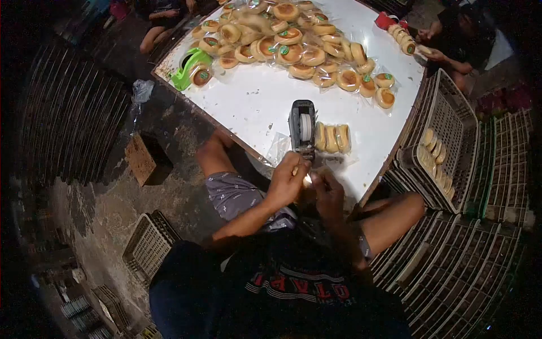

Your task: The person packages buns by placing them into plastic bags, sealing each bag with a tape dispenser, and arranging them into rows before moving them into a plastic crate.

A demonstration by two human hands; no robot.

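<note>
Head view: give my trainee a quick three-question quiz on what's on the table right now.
1. True or false: the black tape dispenser stands on the white table, just ahead of both hands.
2. What lies directly beside the black tape dispenser, on its right in the picture?
A. a green tape dispenser
B. a sealed pack of round pastries
C. a knife
3. Fill in: the left hand and the right hand meet around a small ____ item held between them.

Key
1. True.
2. B, the pastry pack; the green tape dispenser sits at the far left corner.
3. Pale; what it is cannot be told.
</note>
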